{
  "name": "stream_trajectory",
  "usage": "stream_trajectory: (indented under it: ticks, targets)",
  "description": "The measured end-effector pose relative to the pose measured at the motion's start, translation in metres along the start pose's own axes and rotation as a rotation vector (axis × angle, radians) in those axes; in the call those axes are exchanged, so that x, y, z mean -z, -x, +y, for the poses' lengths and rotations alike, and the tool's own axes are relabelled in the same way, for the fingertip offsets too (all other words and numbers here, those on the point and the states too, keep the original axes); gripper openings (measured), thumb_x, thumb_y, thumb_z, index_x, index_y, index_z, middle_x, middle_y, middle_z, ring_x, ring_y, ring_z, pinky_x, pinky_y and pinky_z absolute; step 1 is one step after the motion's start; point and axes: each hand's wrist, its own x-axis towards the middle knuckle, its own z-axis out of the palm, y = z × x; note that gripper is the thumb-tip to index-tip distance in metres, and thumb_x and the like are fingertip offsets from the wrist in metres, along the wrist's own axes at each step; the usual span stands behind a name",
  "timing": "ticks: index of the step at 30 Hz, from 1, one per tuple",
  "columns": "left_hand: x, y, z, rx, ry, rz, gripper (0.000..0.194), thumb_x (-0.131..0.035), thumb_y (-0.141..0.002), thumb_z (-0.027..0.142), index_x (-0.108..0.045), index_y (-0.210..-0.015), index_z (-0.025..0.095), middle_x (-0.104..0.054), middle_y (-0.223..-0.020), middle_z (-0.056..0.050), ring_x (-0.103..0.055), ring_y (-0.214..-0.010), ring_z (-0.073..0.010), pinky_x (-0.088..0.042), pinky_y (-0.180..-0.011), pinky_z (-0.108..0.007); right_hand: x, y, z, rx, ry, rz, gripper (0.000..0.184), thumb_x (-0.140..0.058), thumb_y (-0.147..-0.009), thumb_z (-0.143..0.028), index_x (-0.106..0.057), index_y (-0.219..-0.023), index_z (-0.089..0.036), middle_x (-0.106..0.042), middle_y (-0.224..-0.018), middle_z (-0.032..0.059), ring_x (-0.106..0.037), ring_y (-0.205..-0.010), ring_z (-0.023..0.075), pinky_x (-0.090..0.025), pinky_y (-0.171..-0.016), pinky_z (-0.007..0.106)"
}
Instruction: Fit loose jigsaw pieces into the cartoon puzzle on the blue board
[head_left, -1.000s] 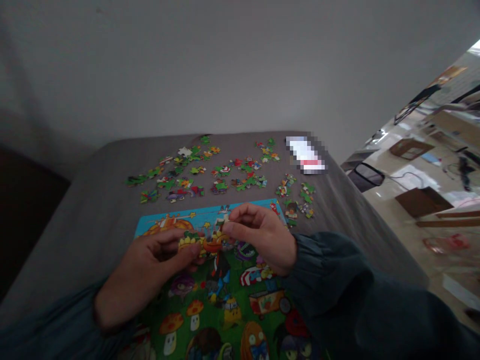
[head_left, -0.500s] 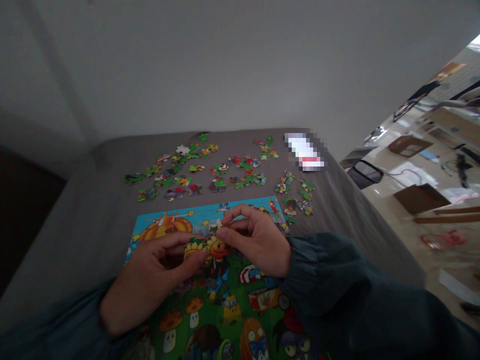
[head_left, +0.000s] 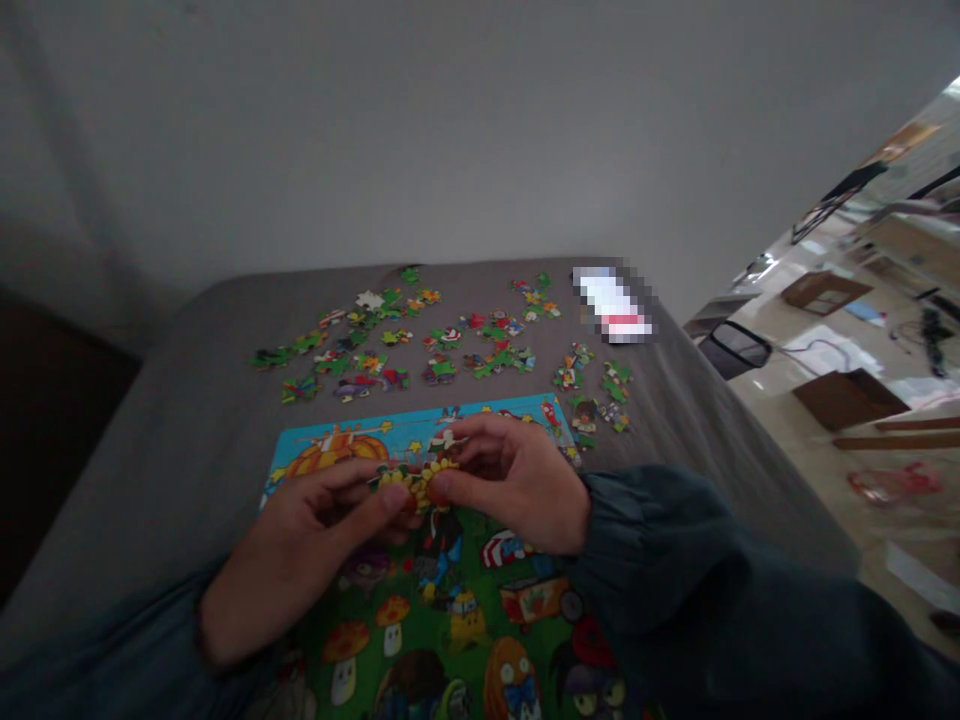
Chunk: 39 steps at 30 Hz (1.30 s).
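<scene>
My left hand pinches a yellow-petalled jigsaw puzzle piece between thumb and fingers. My right hand grips another yellow-petalled piece, its thumb across the front. The two pieces meet edge to edge or overlap; whether they interlock I cannot tell. Both hands are above a colourful picture board with a blue top and a green lower part, printed with mushrooms and other cartoon figures. My hands and sleeves cover part of the board.
Several loose puzzle pieces lie scattered beyond the board on the grey cloth-covered table. A blurred-out phone-like object rests at the back right. Behind rises a pale wall. Cardboard boxes stand on the floor at right.
The pieces in my hands have tilted, and the right one's printed face has turned so its front is less visible. My right thumb has shifted lower on it. The view has moved slightly.
</scene>
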Motion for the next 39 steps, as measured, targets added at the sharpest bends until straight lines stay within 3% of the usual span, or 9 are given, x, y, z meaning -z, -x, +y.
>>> stream_trajectory:
  ticks: [4,7,16,20,22,27,30,36,39]
  targets:
    - [0.005,-0.005,-0.002,0.179,0.346,0.086,0.015,-0.080,-0.070,0.033,-0.076,-0.076,0.020,-0.080,-0.070,-0.007,-0.078,-0.065,-0.0277,-0.065,-0.059,-0.031,0.003,-0.002,-0.005,0.032,-0.041,0.031,0.053,-0.092,-0.058,-0.039,-0.063,-0.097,-0.018,-0.070,-0.073,-0.0041,-0.065,-0.064,0.0114,-0.050,-0.068,0.028]
    - [0.008,-0.004,0.000,0.199,0.419,0.138,0.011,-0.077,-0.068,0.021,-0.075,-0.078,0.019,-0.081,-0.073,-0.008,-0.079,-0.067,-0.0280,-0.066,-0.060,-0.031,0.007,-0.004,-0.010,0.045,-0.065,0.029,0.051,-0.092,-0.059,-0.040,-0.062,-0.095,-0.019,-0.071,-0.073,-0.0037,-0.066,-0.065,0.0115,-0.052,-0.068,0.028]
    - [0.003,-0.002,0.000,0.196,0.294,0.155,0.030,-0.078,-0.071,0.015,-0.066,-0.098,0.020,-0.081,-0.080,-0.006,-0.080,-0.075,-0.0261,-0.065,-0.063,-0.027,0.020,-0.013,-0.014,0.072,-0.084,0.034,0.055,-0.092,-0.060,-0.040,-0.059,-0.099,-0.019,-0.072,-0.072,-0.0031,-0.069,-0.064,0.0131,-0.055,-0.068,0.030]
    - [0.001,-0.002,-0.003,0.169,0.158,-0.018,0.049,-0.087,-0.070,0.036,-0.063,-0.110,0.021,-0.082,-0.092,-0.007,-0.079,-0.080,-0.0249,-0.065,-0.067,-0.026,0.019,-0.013,-0.011,0.037,-0.119,0.017,0.055,-0.093,-0.058,-0.040,-0.060,-0.097,-0.019,-0.073,-0.072,-0.0032,-0.069,-0.063,0.0121,-0.054,-0.064,0.028]
    - [0.001,-0.001,-0.004,0.158,0.067,-0.079,0.055,-0.087,-0.070,0.045,-0.062,-0.112,0.020,-0.082,-0.088,-0.008,-0.079,-0.076,-0.0232,-0.064,-0.067,-0.025,0.018,-0.013,-0.010,0.027,-0.115,0.011,0.056,-0.094,-0.057,-0.039,-0.060,-0.097,-0.019,-0.073,-0.071,-0.0036,-0.068,-0.062,0.0116,-0.053,-0.063,0.026]
    - [0.007,-0.002,-0.004,0.013,-0.029,-0.020,0.047,-0.088,-0.068,0.044,-0.068,-0.103,0.022,-0.076,-0.069,-0.001,-0.071,-0.064,-0.0158,-0.057,-0.058,-0.018,0.019,-0.012,-0.011,0.027,-0.127,-0.021,0.053,-0.093,-0.059,-0.039,-0.061,-0.096,-0.019,-0.073,-0.071,-0.0035,-0.070,-0.063,0.0123,-0.055,-0.064,0.026]
    - [0.013,-0.004,-0.005,-0.011,-0.023,-0.013,0.050,-0.083,-0.074,0.048,-0.068,-0.116,0.025,-0.073,-0.068,0.002,-0.067,-0.063,-0.0128,-0.055,-0.058,-0.016,0.019,-0.011,-0.013,0.023,-0.133,-0.051,0.053,-0.093,-0.059,-0.038,-0.061,-0.098,-0.019,-0.073,-0.070,-0.0042,-0.071,-0.064,0.0130,-0.058,-0.066,0.028]
    - [0.026,-0.006,0.000,0.067,0.003,-0.115,0.065,-0.079,-0.075,0.057,-0.065,-0.130,0.025,-0.080,-0.091,-0.007,-0.076,-0.080,-0.0208,-0.063,-0.073,-0.025,0.021,-0.009,-0.013,-0.006,-0.046,-0.131,0.043,-0.090,-0.064,-0.030,-0.065,-0.097,-0.019,-0.072,-0.069,-0.0054,-0.070,-0.063,0.0119,-0.056,-0.066,0.027]
    - [0.029,-0.008,0.002,0.068,-0.061,-0.152,0.065,-0.082,-0.073,0.051,-0.064,-0.129,0.024,-0.080,-0.083,-0.008,-0.077,-0.074,-0.0239,-0.064,-0.068,-0.027,0.023,-0.009,-0.012,-0.020,0.026,-0.177,0.037,-0.087,-0.068,-0.027,-0.064,-0.097,-0.019,-0.072,-0.070,-0.0052,-0.068,-0.063,0.0107,-0.053,-0.066,0.026]
